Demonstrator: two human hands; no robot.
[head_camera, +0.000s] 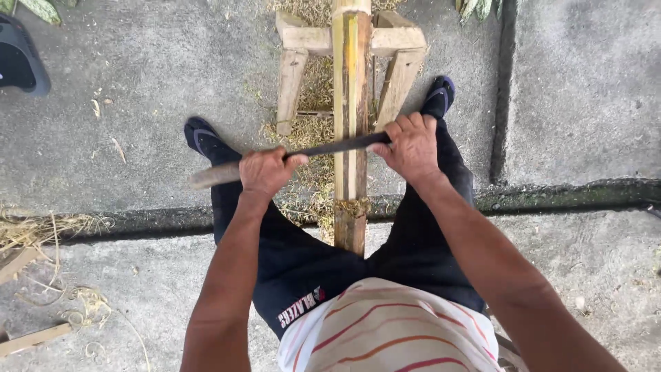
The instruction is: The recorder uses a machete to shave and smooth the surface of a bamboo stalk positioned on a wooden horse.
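A long bamboo pole runs from between the person's legs out to a wooden trestle at the far end. Across it lies a dark blade, touching the pole's peeled top. The left hand has its fingers curled tight around the blade's wooden handle; the right hand has its fingers wrapped over the blade's other end. Shavings litter the concrete floor under the trestle.
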